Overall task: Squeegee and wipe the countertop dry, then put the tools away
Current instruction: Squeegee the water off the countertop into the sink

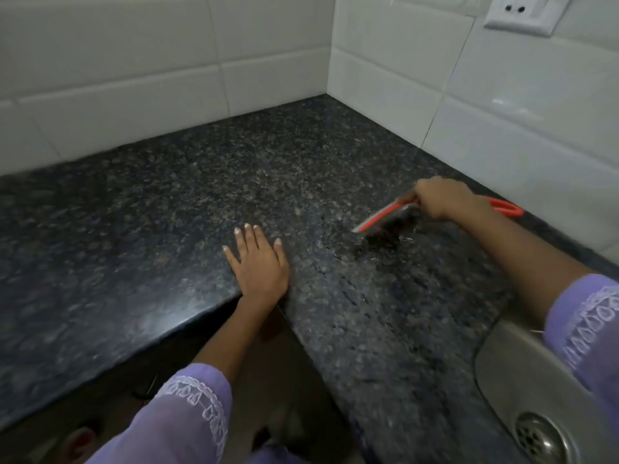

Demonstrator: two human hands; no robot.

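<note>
Squeegee (385,218) gripped in right hand (445,199), blade laid on wet countertop (167,195)
Left hand (258,262) pressed flat at front edge, fingers spread wide; squeegee held near right wall edge

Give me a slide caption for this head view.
Right hand pulls red squeegee across wet granite countertop; left hand rests flat.

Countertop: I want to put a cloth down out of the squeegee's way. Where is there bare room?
The countertop is bare from the left hand out to the tiled wall and back into the corner. It is crowded on the right, where the right hand works the squeegee over wet granite beside the sink.
</note>
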